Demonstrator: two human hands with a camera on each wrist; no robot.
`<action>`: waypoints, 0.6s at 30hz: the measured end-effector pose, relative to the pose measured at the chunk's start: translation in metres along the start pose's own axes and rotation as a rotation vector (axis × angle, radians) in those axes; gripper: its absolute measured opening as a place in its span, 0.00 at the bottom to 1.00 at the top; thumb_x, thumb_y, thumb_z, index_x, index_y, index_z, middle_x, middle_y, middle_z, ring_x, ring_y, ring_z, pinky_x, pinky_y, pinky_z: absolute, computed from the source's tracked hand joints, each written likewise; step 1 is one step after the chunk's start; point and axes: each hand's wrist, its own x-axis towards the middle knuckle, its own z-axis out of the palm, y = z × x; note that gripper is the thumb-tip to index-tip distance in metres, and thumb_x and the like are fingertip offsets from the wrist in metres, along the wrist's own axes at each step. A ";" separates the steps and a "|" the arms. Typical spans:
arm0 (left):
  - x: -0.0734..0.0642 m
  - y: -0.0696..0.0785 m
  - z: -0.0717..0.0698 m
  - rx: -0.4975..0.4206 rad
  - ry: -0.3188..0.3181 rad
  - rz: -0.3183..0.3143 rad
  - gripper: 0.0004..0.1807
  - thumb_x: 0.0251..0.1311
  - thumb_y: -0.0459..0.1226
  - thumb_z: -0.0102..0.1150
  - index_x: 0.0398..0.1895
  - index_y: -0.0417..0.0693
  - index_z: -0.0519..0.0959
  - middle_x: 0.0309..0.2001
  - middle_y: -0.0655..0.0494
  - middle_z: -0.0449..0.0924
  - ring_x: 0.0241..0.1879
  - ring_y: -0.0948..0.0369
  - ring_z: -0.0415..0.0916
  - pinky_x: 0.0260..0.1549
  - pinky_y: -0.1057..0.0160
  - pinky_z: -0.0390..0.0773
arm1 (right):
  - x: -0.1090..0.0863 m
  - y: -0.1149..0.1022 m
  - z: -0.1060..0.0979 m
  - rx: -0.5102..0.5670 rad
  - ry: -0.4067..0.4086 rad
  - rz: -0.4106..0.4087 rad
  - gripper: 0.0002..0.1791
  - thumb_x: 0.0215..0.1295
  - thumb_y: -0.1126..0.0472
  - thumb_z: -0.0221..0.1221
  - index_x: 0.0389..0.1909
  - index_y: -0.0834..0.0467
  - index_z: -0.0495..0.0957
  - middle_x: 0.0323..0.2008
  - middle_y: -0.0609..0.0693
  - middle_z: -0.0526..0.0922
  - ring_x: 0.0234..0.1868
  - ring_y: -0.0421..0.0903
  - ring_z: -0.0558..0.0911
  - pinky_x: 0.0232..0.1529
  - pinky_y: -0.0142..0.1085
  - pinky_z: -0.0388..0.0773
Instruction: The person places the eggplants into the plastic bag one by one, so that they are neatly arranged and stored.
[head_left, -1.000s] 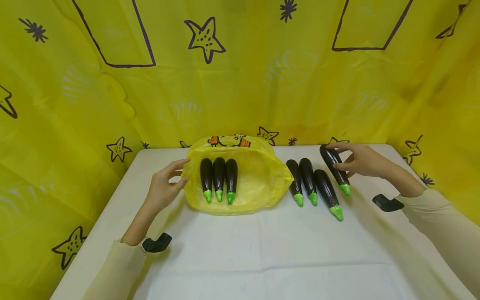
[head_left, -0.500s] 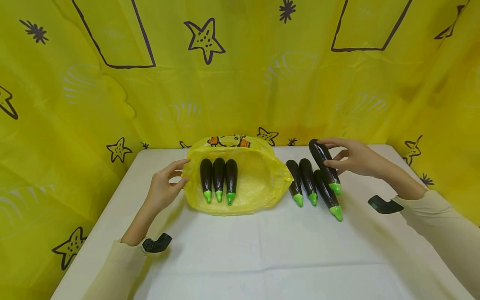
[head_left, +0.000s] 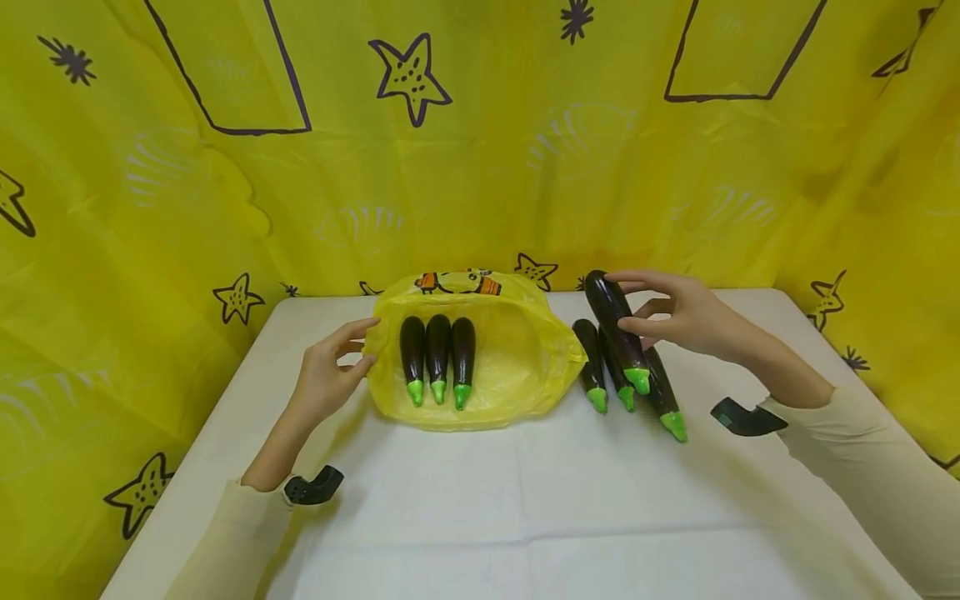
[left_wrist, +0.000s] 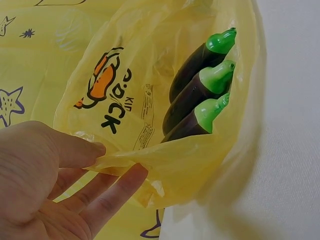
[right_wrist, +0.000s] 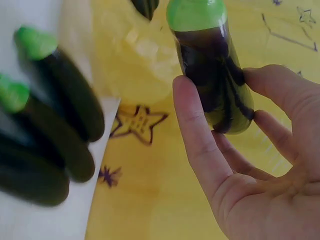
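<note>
My left hand pinches the left edge of an open yellow plastic bag; in the left wrist view the thumb lies inside the rim and fingers lie outside. Three dark eggplants with green stem ends lie side by side within the bag. My right hand holds another eggplant between thumb and fingers, green end toward me, above the table to the right of the bag. Below it lie three more eggplants, partly hidden by the held one in the head view.
A white cloth covers the table. Yellow curtains with drawn stars and shells stand behind and on both sides. The right edge of the bag touches or overlaps the nearest loose eggplant.
My right hand has carried its eggplant left and slightly up, from the right of the loose eggplants to above them. My left hand and the bag have stayed put.
</note>
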 end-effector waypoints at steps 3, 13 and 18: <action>0.000 0.000 0.000 0.001 -0.003 0.001 0.29 0.61 0.21 0.66 0.66 0.43 0.77 0.62 0.41 0.80 0.51 0.43 0.83 0.42 0.45 0.87 | 0.004 -0.006 0.009 0.040 -0.005 -0.050 0.34 0.69 0.62 0.67 0.74 0.52 0.69 0.73 0.54 0.67 0.47 0.47 0.86 0.40 0.39 0.88; 0.000 0.001 0.000 0.003 -0.002 -0.005 0.29 0.61 0.22 0.67 0.66 0.43 0.78 0.61 0.42 0.80 0.51 0.43 0.83 0.40 0.47 0.88 | 0.017 -0.029 0.040 0.113 -0.061 -0.168 0.33 0.68 0.66 0.67 0.73 0.54 0.70 0.69 0.60 0.70 0.32 0.50 0.85 0.34 0.40 0.87; 0.000 0.000 0.000 -0.009 -0.004 -0.007 0.29 0.61 0.22 0.66 0.66 0.42 0.78 0.61 0.41 0.80 0.51 0.43 0.83 0.40 0.47 0.88 | 0.024 -0.038 0.057 0.152 -0.079 -0.202 0.34 0.67 0.67 0.68 0.73 0.53 0.70 0.70 0.57 0.69 0.34 0.50 0.85 0.34 0.41 0.87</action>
